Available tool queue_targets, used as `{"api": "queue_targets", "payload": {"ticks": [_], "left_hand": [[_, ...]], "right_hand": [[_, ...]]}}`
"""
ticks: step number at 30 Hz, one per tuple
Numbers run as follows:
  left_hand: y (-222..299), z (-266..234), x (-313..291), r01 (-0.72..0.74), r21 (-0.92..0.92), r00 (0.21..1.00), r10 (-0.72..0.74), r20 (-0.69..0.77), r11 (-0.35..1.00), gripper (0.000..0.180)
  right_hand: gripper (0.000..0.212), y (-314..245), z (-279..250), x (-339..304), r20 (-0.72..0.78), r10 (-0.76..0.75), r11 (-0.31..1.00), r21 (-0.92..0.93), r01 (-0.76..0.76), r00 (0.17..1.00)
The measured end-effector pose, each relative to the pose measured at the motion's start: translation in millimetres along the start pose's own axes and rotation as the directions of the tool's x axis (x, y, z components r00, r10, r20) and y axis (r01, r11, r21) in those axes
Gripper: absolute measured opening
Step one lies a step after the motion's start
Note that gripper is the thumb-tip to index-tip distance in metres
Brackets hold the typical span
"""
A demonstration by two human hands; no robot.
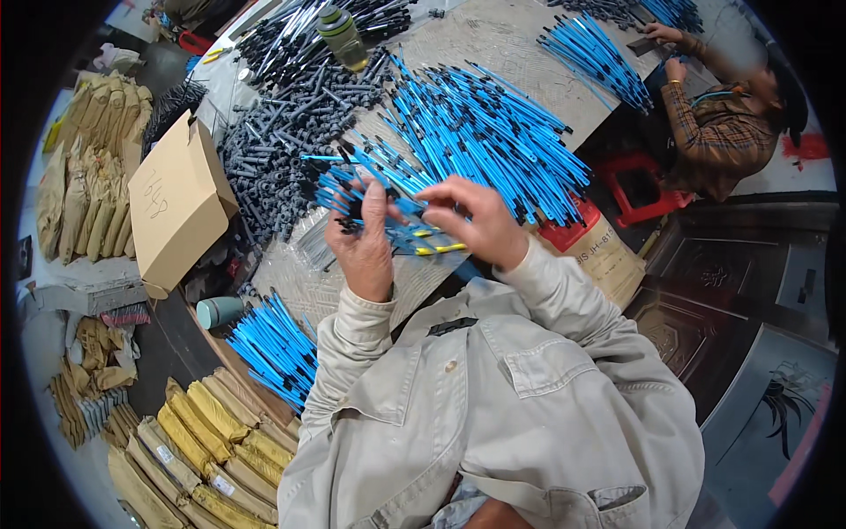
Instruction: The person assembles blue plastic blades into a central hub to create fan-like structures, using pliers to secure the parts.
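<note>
My left hand (363, 242) is closed around a small bundle of thin blue rods with black ends (339, 189), held over the front part of the table. Close beside it on the right, my right hand (476, 216) has its fingers bent in a pinch near the bundle's side. Motion smears the space between the hands, and what the right fingertips hold is unclear. Just under my hands lies a tool with yellow handles (434, 249). Right behind them spreads a large pile of blue rods (493, 141). To the left is a heap of short dark grey plastic parts (282, 132).
A green-lidded bottle (342, 40) stands among black and silver rods (286, 35) at the back. An open cardboard box (181, 207) and a teal cup (218, 311) are at the left. More blue rods (275, 348) lie front left. Far right, another person (718, 132) works by a red stool (630, 185).
</note>
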State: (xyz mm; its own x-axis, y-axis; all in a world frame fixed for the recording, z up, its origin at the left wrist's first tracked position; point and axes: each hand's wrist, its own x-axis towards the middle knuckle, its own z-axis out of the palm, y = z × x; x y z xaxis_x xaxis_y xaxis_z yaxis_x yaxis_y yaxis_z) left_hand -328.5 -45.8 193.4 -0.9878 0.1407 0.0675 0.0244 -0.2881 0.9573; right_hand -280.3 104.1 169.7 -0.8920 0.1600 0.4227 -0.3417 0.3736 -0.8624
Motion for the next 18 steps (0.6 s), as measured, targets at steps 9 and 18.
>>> {"api": "queue_targets", "payload": {"ticks": [9, 18], "left_hand": [[36, -37, -13, 0.308, -0.142, 0.918, -0.255, 0.304, 0.941, 0.017], [41, -48, -17, 0.277, -0.224, 0.946, -0.223, 0.237, 0.934, 0.018]], "right_hand": [[0.021, 169, -73, 29, -0.067, 0.071, 0.342, -0.936, -0.088, 0.995], [0.013, 136, -73, 28, -0.354, 0.101, 0.901, -0.363, -0.236, 0.930]]}}
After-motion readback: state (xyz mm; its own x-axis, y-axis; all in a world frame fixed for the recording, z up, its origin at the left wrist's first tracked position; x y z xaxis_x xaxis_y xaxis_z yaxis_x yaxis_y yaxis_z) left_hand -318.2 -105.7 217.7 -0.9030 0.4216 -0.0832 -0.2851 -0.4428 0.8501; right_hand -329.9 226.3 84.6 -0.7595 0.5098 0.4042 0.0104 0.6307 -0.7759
